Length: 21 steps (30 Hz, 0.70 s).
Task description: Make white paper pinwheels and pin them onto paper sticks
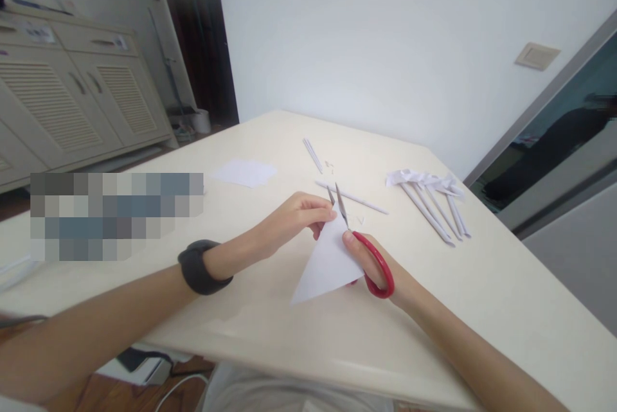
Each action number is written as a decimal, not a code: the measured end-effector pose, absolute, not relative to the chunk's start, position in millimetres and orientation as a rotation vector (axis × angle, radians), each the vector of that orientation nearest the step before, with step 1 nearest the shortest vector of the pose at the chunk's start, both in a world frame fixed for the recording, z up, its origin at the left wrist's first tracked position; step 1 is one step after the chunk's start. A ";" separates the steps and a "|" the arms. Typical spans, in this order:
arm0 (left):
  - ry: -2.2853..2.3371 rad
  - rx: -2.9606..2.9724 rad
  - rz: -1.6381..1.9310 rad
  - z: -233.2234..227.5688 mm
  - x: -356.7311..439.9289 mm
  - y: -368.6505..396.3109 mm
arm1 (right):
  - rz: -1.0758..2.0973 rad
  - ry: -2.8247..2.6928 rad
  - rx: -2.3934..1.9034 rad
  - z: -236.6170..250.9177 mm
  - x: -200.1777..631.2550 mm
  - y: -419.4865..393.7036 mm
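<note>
Cutting into a folded white paper triangle (328,264), the red-handled scissors (375,264) sit in the right hand (373,267), whose fingers are threaded through the loops and closed around them. The 2 blades are parted and point up and away from the person, with the triangle's upper tip between them. The left hand (294,219) pinches that upper corner, thumb and fingers closed on the paper just beside the blades. The triangle is held a little above the table (482,283), near its front edge, its long point hanging down toward the person. A dark band (202,266) wraps the left wrist.

Just beyond the hands, a thin rolled paper stick (354,198) lies flat on the table, and a few tiny paper scraps (360,220) rest near it. Farther back lies a pair of narrow paper strips (312,153), and to the left of them a small flat white sheet (245,172). Well apart to the right, a bundle of rolled paper sticks (434,203) fans out, their crumpled tops bunched together at the far end.

Behind the table stands a plain white wall (385,33) with a beige switch plate (536,56). Off to the left is a cream cabinet (72,97) with louvred doors, next to a dark doorway (202,45).
</note>
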<state>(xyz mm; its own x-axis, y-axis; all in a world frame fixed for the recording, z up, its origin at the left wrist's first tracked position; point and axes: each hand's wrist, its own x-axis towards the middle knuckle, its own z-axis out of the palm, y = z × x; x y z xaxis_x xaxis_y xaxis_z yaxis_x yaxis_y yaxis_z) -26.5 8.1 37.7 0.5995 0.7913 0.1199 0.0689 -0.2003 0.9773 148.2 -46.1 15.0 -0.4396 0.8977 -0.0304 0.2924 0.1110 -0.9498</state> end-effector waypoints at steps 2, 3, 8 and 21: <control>0.713 1.665 0.770 37.4 -26.7 8.4 | 1.334 -1.805 -1.170 12.9 148.0 -45.4; 0.708 1.668 0.772 37.3 -26.8 8.5 | 1.337 -1.798 -1.181 11.6 148.0 -45.2; 0.708 1.697 0.804 38.7 -27.8 6.3 | 1.367 -1.743 -1.197 7.2 147.0 -48.2; 0.706 1.761 0.829 39.9 -26.7 3.9 | 1.230 -1.740 -1.368 20.6 166.2 -35.7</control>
